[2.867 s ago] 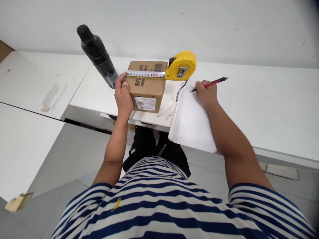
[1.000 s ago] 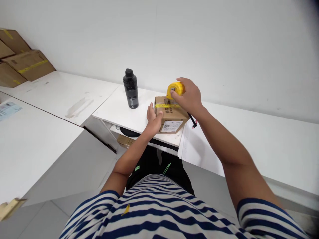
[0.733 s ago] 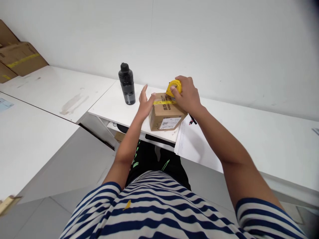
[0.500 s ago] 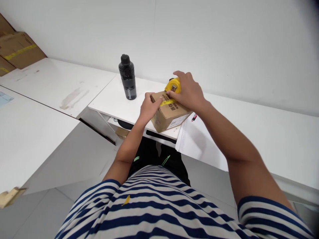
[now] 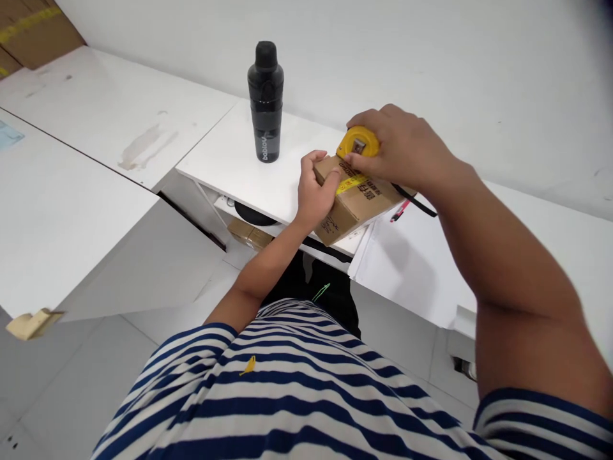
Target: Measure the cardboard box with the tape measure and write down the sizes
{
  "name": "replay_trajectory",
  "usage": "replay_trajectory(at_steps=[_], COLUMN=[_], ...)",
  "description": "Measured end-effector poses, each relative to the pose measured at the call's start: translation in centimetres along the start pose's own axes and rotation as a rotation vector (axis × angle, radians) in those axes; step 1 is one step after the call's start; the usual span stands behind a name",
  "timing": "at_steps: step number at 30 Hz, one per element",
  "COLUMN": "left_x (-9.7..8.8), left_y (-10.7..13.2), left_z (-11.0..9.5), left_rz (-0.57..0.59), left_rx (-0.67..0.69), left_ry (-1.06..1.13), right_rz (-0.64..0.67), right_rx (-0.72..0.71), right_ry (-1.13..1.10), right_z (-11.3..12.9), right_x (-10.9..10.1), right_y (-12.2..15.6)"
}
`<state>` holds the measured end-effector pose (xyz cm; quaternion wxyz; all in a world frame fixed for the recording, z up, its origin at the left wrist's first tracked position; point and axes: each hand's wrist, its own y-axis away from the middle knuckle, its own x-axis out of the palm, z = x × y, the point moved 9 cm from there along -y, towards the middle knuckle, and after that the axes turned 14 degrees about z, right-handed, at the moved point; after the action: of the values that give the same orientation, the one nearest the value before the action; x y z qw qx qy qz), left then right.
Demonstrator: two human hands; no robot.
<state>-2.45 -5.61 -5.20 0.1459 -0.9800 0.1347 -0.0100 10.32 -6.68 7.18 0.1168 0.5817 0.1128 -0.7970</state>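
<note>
A small cardboard box (image 5: pixel 352 214) with dark print and a strip of yellow tape sits tilted near the front edge of the white desk. My left hand (image 5: pixel 318 191) grips its left end, thumb on top and fingers behind. In my right hand (image 5: pixel 395 147) is a yellow tape measure (image 5: pixel 359 143), held against the box's far top edge with the thumb near the printed face. A black strap hangs from beneath that hand over the box's right end. Whether any blade is pulled out is hidden.
A black bottle (image 5: pixel 266 105) stands behind and left of the box. White paper sheets (image 5: pixel 397 255) with a red and black pen (image 5: pixel 400 211) lie to the right. Larger cardboard boxes (image 5: pixel 41 32) stand at far left. Another small box (image 5: pixel 249 234) sits on the shelf below.
The view has shifted, so the desk looks nearer. The box has tipped, its label side now out of sight. My right hand still holds the tape measure, and the black strap has come into view.
</note>
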Motion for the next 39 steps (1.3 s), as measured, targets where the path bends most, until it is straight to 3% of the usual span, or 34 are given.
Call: replay_trajectory(at_steps=[3,7,13,19,22,25,30,33,39], left_x=[0.1,0.5,0.0,-0.4,-1.2,-1.2,-0.1,0.1,0.0], left_y=[0.1,-0.2,-0.1,-2.8,-4.0,-4.2,-2.7,-2.3,-2.8], left_z=[0.7,1.4,-0.8,-1.9,-2.0,-2.8,-5.9,-7.0,-6.3], left_rz=[-0.048,-0.051,0.058,0.412,0.402,0.402,0.562,0.601,0.595], left_rx=[-0.002,0.025,0.070,0.079,0.102,0.042,-0.046,-0.048,-0.010], left_ry=[0.014,0.024,-0.102,-0.521,-0.525,-0.484,-0.788,-0.916,-0.916], right_rz=[0.035,-0.044,-0.008,-0.020,-0.022,0.004,0.076,0.071,-0.008], right_rx=[0.043,-0.024,0.073,0.055,0.076,0.165,0.297,0.318,0.364], right_ry=[0.051,-0.023,0.019,-0.033,0.009,0.089,0.203,0.174,0.059], right_z=[-0.6,-0.9,-1.9,-2.1,-2.0,-1.7,-0.7,-0.7,-1.8], right_x=[0.4,-0.1,-0.2,0.0,0.2,0.3,0.5,0.8,1.0], right_y=[1.0,5.1,10.9,10.9,10.7,11.3,14.0,15.6,15.8])
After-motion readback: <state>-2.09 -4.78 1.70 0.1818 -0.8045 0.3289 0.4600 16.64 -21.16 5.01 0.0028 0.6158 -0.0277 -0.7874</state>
